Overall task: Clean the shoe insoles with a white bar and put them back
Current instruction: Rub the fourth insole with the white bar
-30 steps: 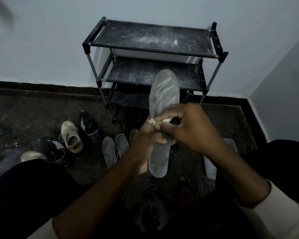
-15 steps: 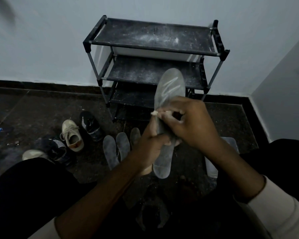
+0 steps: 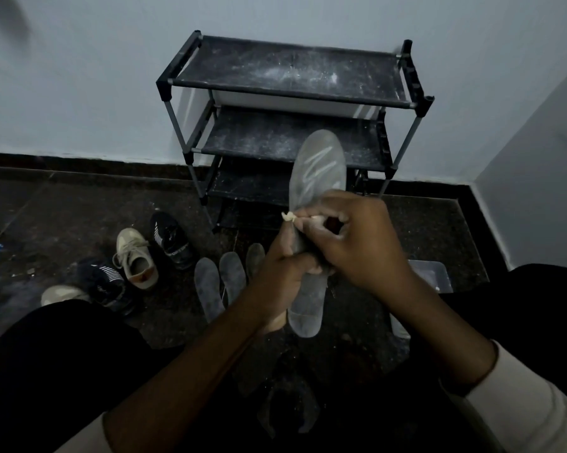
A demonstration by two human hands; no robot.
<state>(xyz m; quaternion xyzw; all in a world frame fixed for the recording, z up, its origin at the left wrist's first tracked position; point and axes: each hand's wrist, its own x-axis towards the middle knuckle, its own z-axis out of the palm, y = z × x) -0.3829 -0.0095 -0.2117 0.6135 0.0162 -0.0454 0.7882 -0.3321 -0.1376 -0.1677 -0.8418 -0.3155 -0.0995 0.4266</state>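
1. Head view, dim light: grey insole (image 3: 318, 165) held upright, toe end up, pinched around its middle by the left hand (image 3: 287, 266), fingers wrapped closed on it.
2. Right at that grip, right hand (image 3: 357, 243) curled tight over the insole's face, clutching the white bar (image 3: 289, 217); only a pale tip pokes out just left of the knuckles, pressed at the insole's edge.
3. Above the grip, white zigzag streaks across the toe area; below it, the heel end hanging free past the left wrist.
4. Just left of and below the grip, three more insoles (image 3: 207, 286) lying side by side on the dark floor (image 3: 79, 207).
5. Further left, loose shoes: a beige sneaker (image 3: 135, 256), a black sneaker (image 3: 171, 240) beside it, another dark striped one (image 3: 107, 282) nearer.
6. Behind the grip, black three-tier shoe rack (image 3: 292, 76) against the pale wall (image 3: 79, 76), shelves dusted white.
7. Right of the grip, a clear plastic container (image 3: 432, 276) on the floor, partly hidden by the right forearm.
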